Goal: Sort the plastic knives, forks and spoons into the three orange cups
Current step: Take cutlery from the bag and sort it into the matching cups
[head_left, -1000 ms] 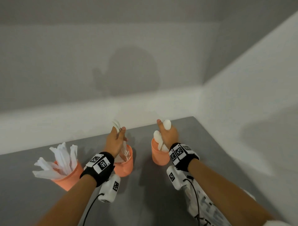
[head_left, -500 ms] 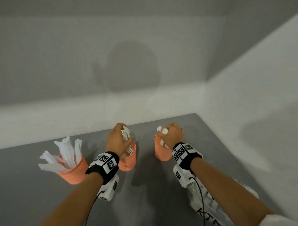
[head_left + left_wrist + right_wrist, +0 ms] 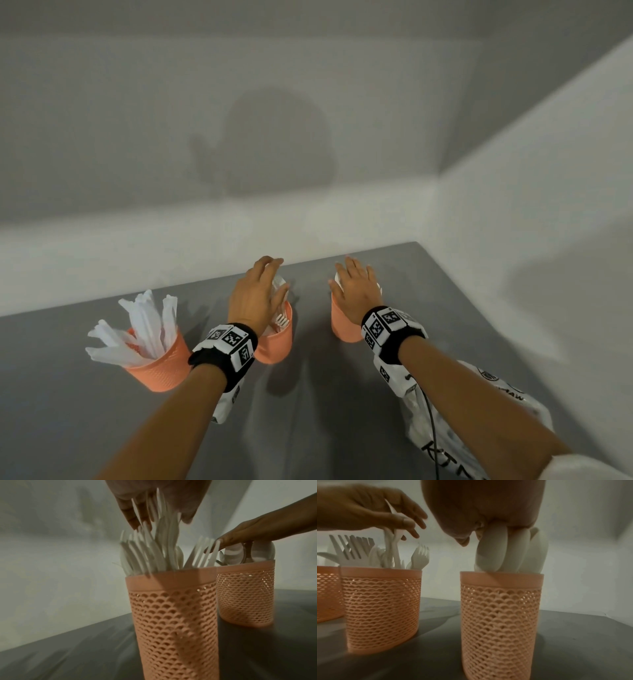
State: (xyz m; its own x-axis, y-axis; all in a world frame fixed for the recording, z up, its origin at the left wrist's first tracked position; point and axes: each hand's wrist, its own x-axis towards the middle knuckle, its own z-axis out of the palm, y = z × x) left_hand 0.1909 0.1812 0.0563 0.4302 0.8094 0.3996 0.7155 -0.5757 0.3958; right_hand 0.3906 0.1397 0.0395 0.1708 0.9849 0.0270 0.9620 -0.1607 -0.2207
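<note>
Three orange mesh cups stand in a row on the grey table [image 3: 85, 428]. The left cup [image 3: 161, 366] holds white knives [image 3: 144, 325]. Over the middle cup [image 3: 275, 347] of forks [image 3: 281, 320] hovers my left hand [image 3: 263, 284], fingers straight and spread, brushing the fork tops [image 3: 159, 534]. My right hand [image 3: 356, 284] lies flat over the right cup [image 3: 344, 325]. Its palm rests on the spoon bowls [image 3: 505, 550], which stand in that cup [image 3: 501, 615]. Neither hand grips anything.
A crumpled white plastic bag [image 3: 486, 421] with black lettering lies on the table under my right forearm. White walls close off the table at the back and on the right. Bare grey surface stretches in front of the cups.
Both hands gripped bundles, forks in the left and spoons in the right, and lowered them into the cups. Their fingers have since let go and spread out straight above the cups.
</note>
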